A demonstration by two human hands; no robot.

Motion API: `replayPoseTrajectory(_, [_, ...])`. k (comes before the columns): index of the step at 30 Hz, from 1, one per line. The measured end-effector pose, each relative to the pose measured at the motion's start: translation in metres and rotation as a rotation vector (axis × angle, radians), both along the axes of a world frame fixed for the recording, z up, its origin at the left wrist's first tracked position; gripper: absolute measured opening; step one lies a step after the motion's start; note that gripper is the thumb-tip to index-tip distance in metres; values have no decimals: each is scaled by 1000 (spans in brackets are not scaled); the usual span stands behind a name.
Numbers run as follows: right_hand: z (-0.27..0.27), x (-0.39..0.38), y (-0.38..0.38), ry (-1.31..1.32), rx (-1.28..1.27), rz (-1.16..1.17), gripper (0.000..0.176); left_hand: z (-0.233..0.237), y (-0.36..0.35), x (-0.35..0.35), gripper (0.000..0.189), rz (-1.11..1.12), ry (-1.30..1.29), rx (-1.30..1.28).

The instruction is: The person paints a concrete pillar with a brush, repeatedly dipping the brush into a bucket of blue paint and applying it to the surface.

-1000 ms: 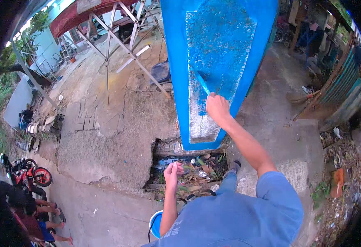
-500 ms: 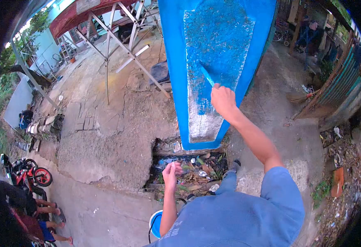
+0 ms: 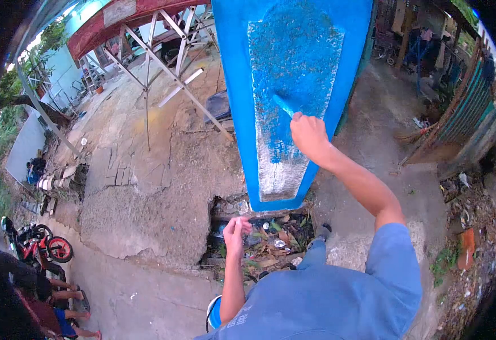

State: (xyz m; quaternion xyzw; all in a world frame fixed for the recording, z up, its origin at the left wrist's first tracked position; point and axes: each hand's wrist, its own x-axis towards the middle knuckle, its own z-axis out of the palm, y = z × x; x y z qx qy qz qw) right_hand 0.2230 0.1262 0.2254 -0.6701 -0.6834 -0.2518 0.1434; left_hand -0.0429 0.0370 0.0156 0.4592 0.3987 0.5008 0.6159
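The right arm stretches forward, its right hand (image 3: 309,133) closed in a grip on the paintbrush (image 3: 285,106), which touches the blue pillar (image 3: 234,85)'s rough panel (image 3: 293,51), while the raised left hand (image 3: 236,229) curls its fingers, grip unclear.

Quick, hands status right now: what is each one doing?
Left hand: fingers loosely curled, raised; whether it holds anything cannot be told.
Right hand: closed on the paintbrush, bristles against the blue pillar.
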Motion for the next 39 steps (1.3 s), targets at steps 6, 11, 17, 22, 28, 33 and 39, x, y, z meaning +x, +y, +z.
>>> replayPoseTrajectory(6, [18,-8,24,-17,202,38,22,-2,-1,9,33,-30,13,-25])
replayPoseTrajectory(11, [4,5,22,-55,2,-56,27,0,-3,4,28,0,-22,-37])
replayPoseTrajectory(17, [45,-21,4,43,147,4,16,-14,-3,-4,29,21,-72,-62])
replayPoseTrajectory(22, [36,3,37,-31,167,-31,18,-5,-1,0,29,-4,-76,-59])
replayPoseTrajectory(28, [9,13,9,-7,6,-51,15,-5,-4,-1,28,21,-127,-43])
replayPoseTrajectory(33, [44,0,-7,182,50,-148,13,-5,1,5,31,-39,-34,-50])
replayPoseTrajectory(39, [-23,38,21,151,-16,-108,21,-2,5,13,30,-52,-39,-25])
